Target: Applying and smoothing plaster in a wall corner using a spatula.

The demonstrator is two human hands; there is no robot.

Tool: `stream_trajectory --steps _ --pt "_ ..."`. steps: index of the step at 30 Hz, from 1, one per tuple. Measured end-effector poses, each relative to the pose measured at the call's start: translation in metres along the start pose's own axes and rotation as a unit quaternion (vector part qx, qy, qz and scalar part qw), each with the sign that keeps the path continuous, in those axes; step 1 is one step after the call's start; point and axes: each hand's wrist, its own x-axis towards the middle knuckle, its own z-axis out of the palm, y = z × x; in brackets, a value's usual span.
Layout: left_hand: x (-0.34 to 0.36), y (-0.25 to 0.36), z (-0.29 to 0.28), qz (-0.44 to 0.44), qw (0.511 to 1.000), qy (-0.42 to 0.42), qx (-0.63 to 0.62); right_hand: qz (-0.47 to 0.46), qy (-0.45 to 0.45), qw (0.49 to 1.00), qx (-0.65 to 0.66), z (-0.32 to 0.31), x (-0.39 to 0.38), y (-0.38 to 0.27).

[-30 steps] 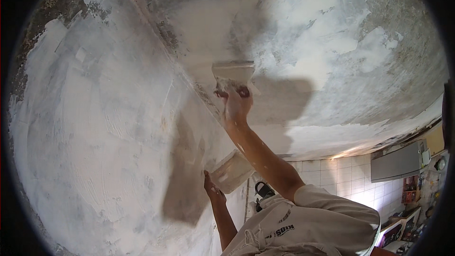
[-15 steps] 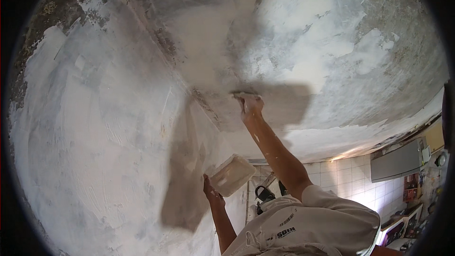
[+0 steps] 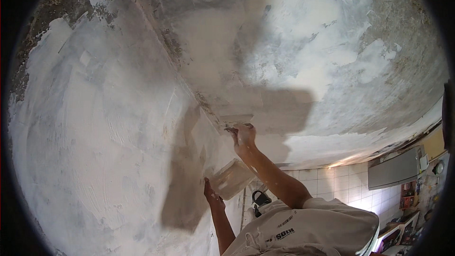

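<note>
My right hand (image 3: 245, 137), closed, grips a putty knife (image 3: 237, 119) whose wide, light-coloured blade lies against the plastered surface (image 3: 265, 109), close to the corner line. My fingers hide most of its handle. Lower and to the left, my left hand (image 3: 213, 193) is wrapped round the edge of a whitish rectangular tub (image 3: 233, 180), which is tilted and smeared with pale filler. The tub hangs just below my right forearm. To the left stretches another wall (image 3: 104, 123), coated in streaky white plaster.
Rough bare patches (image 3: 47, 14) show at the upper left. Dark shadows of my arms fall over both surfaces. At the lower right are white tiles (image 3: 327, 180), a grey range hood (image 3: 393, 168) and a crowded worktop area. A black object (image 3: 260, 198) sits behind the tub.
My right hand has come down and slightly left with the putty knife, nearer the corner and the tub. The left hand and tub stay almost where they were.
</note>
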Motion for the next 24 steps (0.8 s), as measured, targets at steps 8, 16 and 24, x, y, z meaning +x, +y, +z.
stream_trajectory --steps 8,16,24 --pt "0.006 0.005 0.014 -0.052 0.998 0.012 -0.014 -0.08 -0.08 0.988 0.106 0.071 0.05 -0.041" --pt "0.014 -0.023 -0.008 -0.024 0.999 0.018 -0.017 -0.099 -0.195 0.97 0.111 0.036 -0.024 -0.083" --pt "0.023 -0.025 -0.003 -0.074 0.997 -0.038 0.002 -0.044 0.002 0.999 0.012 -0.059 0.046 -0.029"
